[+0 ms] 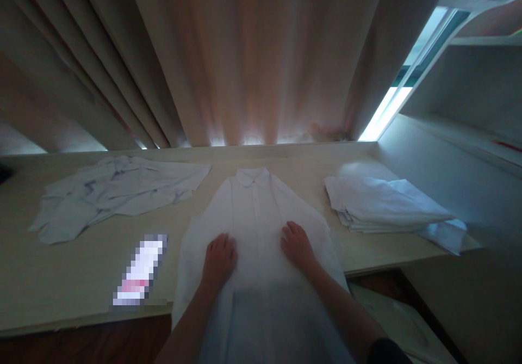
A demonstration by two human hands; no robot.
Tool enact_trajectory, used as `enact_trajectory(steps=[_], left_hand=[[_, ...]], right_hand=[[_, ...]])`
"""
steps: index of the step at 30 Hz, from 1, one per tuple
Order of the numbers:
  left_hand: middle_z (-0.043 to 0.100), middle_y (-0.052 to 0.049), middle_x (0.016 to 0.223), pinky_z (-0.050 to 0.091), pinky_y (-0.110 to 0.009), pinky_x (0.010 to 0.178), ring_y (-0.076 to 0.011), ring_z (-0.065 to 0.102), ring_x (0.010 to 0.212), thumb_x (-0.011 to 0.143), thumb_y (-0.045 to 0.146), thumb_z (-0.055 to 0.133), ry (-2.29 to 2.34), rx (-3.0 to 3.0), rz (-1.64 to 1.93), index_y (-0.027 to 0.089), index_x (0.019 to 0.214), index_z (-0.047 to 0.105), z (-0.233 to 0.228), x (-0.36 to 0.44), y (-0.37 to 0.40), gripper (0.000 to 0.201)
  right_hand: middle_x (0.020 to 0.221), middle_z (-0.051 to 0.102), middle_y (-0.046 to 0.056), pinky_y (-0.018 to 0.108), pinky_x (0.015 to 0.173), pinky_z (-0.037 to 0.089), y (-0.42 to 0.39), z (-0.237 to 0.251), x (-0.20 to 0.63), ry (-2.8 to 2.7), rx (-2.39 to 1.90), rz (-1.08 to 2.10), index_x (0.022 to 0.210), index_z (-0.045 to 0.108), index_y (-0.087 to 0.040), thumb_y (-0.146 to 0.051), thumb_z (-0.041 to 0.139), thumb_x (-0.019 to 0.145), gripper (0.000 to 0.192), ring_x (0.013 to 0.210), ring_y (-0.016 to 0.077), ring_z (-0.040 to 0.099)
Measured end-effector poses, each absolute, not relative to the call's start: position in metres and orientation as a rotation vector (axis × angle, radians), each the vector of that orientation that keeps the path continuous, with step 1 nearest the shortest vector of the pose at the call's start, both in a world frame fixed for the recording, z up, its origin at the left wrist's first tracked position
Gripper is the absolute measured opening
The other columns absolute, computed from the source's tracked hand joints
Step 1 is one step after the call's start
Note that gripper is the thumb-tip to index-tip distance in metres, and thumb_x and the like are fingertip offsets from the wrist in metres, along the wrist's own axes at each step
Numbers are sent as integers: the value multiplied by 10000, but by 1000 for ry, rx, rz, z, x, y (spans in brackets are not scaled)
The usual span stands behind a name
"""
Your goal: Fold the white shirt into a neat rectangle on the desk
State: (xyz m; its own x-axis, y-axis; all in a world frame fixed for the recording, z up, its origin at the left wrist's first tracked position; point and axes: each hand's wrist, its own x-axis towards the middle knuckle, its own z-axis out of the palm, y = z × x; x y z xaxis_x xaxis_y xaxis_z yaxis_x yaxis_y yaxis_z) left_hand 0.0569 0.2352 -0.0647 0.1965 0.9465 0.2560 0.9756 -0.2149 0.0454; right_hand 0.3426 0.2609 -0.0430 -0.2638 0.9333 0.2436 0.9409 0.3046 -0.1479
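A white collared shirt (255,222) lies front side up on the pale table, its collar toward the curtain and its lower part hanging over the near edge. On the left of its chest rests my left hand (220,256), palm down with fingers slightly bent. My right hand (297,244) is on the other side of the button placket, palm down and fingers a little apart. Both touch the cloth, and neither grips anything that I can see.
A crumpled white garment (122,190) lies at the left of the table (61,282). Folded white cloth (387,203) is stacked at the right. A pixelated bright rectangle (141,269) is near the front edge. A brown curtain (261,59) hangs behind; shelving (468,130) stands right.
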Motion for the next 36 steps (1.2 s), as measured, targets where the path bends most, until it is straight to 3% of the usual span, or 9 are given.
enact_trajectory(steps=[11,16,21,36], left_hand=[[547,-141,1226,350,-434,992,-271,453,1186,844,291,392,-1890,-2346,-380,197,1065,609,-66,57,236,324],[557,-150,1220,350,-427,997,-263,455,1186,830,269,405,-1895,-2341,-401,151,1108,575,-64,57,236,346],[559,-156,1213,369,-437,970,-279,473,1164,830,290,427,-1849,-2346,-389,157,1032,602,-62,57,235,299],[532,-177,1247,323,-443,1018,-283,438,1203,846,272,379,-1929,-2382,-298,133,1105,582,-60,62,238,358]], right_hand=[[1266,510,134,394,1049,293,262,-46,344,-2302,-1703,-54,1082,557,-186,-251,425,847,278,1226,237,396],[1257,516,138,379,1057,283,263,-48,343,-2299,-1706,-67,1115,546,-166,-257,443,846,302,1216,233,402],[1254,519,135,374,1054,282,263,-49,344,-2290,-1715,-70,1087,558,-166,-249,451,843,279,1208,232,406],[1261,528,141,374,1054,260,267,-46,341,-2362,-1763,-91,1106,568,-160,-231,422,852,300,1219,233,409]])
